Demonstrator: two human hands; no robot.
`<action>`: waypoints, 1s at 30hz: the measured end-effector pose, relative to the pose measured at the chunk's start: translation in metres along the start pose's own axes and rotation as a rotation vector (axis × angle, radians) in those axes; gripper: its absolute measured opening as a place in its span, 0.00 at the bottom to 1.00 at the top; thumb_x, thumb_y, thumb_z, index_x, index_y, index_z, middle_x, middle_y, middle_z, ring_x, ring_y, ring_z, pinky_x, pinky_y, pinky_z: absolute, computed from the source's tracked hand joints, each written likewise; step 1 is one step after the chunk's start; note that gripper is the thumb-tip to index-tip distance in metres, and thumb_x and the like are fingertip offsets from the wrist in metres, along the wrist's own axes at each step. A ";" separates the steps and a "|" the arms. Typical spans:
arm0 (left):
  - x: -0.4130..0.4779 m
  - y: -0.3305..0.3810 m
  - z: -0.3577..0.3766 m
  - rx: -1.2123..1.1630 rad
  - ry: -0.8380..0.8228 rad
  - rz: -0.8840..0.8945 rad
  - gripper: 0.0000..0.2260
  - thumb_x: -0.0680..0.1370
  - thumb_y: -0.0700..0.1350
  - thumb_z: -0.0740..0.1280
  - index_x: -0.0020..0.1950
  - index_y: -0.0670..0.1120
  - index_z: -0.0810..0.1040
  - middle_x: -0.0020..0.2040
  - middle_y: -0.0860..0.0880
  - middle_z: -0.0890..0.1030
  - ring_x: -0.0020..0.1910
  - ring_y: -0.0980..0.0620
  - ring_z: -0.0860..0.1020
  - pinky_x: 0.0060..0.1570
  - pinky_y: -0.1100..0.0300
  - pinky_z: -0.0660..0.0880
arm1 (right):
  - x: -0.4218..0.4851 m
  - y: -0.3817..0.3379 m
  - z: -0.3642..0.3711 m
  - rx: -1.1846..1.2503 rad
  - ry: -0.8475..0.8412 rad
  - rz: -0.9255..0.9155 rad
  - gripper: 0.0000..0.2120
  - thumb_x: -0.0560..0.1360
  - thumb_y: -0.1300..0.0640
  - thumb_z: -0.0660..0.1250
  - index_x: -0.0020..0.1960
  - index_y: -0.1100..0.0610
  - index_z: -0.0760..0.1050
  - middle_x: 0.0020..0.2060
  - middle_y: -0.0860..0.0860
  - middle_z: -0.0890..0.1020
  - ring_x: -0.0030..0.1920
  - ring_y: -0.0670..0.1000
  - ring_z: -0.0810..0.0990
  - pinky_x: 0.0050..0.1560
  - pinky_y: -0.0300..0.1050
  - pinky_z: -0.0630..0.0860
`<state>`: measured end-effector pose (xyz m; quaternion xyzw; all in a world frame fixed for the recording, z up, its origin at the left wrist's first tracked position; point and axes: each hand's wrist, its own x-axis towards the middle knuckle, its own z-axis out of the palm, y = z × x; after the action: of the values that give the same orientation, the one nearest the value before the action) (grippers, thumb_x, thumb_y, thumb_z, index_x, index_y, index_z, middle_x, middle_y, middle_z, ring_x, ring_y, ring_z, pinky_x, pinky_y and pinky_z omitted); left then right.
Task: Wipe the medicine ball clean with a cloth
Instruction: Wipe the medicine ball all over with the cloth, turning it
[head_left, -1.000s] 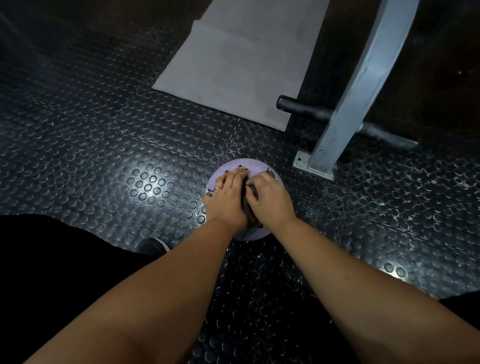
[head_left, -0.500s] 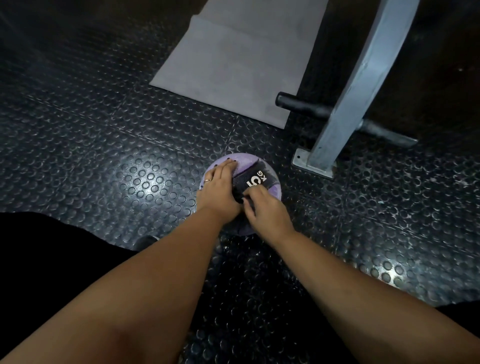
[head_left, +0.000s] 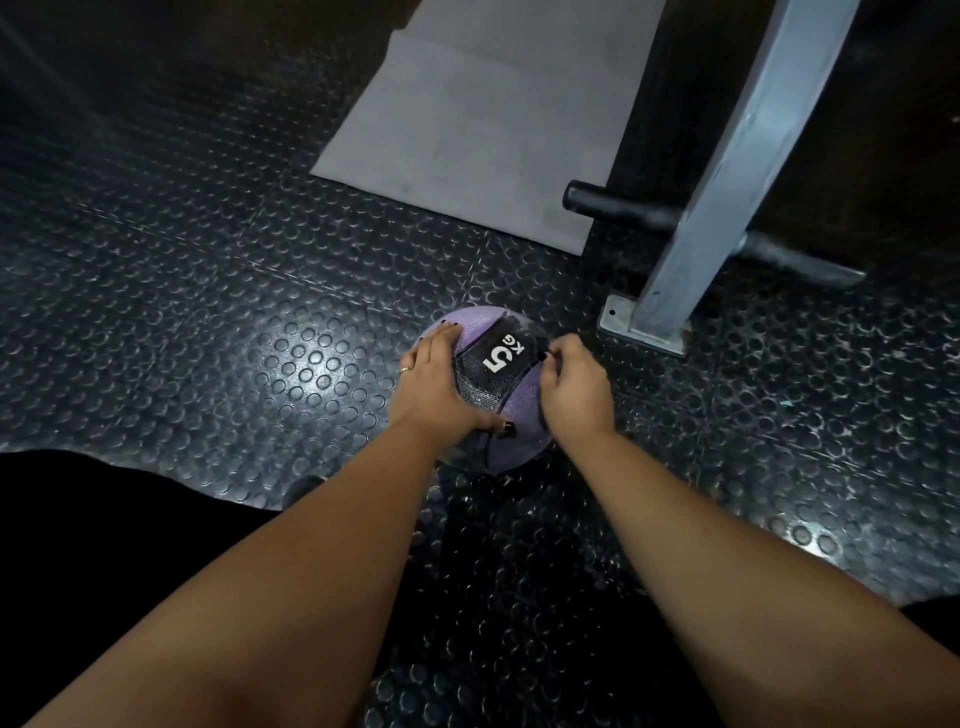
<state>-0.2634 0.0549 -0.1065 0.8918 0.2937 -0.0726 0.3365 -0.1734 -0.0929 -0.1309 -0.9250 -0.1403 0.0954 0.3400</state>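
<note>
Both my hands have slid apart on the ball (head_left: 517, 408), mid-frame. Left hand (head_left: 434, 387) presses flat; right hand (head_left: 574, 387) is curled, round the cloth or not I cannot tell. A sideways push may roll it.

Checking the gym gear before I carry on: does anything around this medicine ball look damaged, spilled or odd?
Nothing is spilled or broken. The medicine ball has a whitish smear beside its black panel, at the top, and pale flecks dot the floor to its right.
</note>
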 end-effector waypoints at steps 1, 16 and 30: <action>0.002 -0.002 -0.002 -0.010 0.003 -0.004 0.58 0.57 0.59 0.84 0.79 0.51 0.57 0.76 0.52 0.63 0.73 0.48 0.59 0.72 0.45 0.64 | -0.007 -0.007 0.003 0.025 0.011 -0.030 0.06 0.79 0.58 0.59 0.53 0.58 0.71 0.45 0.56 0.79 0.42 0.56 0.76 0.39 0.45 0.70; -0.004 0.001 0.002 -0.050 0.059 -0.064 0.54 0.61 0.57 0.83 0.78 0.50 0.56 0.74 0.53 0.63 0.73 0.47 0.58 0.70 0.43 0.67 | 0.007 -0.022 0.016 -0.105 0.117 -0.121 0.06 0.79 0.57 0.59 0.48 0.59 0.71 0.43 0.55 0.79 0.39 0.58 0.78 0.35 0.47 0.72; -0.010 -0.001 0.005 0.019 0.071 -0.046 0.37 0.74 0.51 0.71 0.78 0.48 0.56 0.77 0.50 0.59 0.76 0.44 0.56 0.69 0.43 0.67 | -0.040 -0.030 0.024 -0.143 -0.020 -0.466 0.10 0.77 0.51 0.57 0.47 0.55 0.74 0.41 0.49 0.78 0.36 0.55 0.78 0.31 0.48 0.74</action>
<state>-0.2715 0.0476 -0.1079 0.8899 0.3254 -0.0514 0.3156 -0.2234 -0.0697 -0.1255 -0.8884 -0.3596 0.0134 0.2850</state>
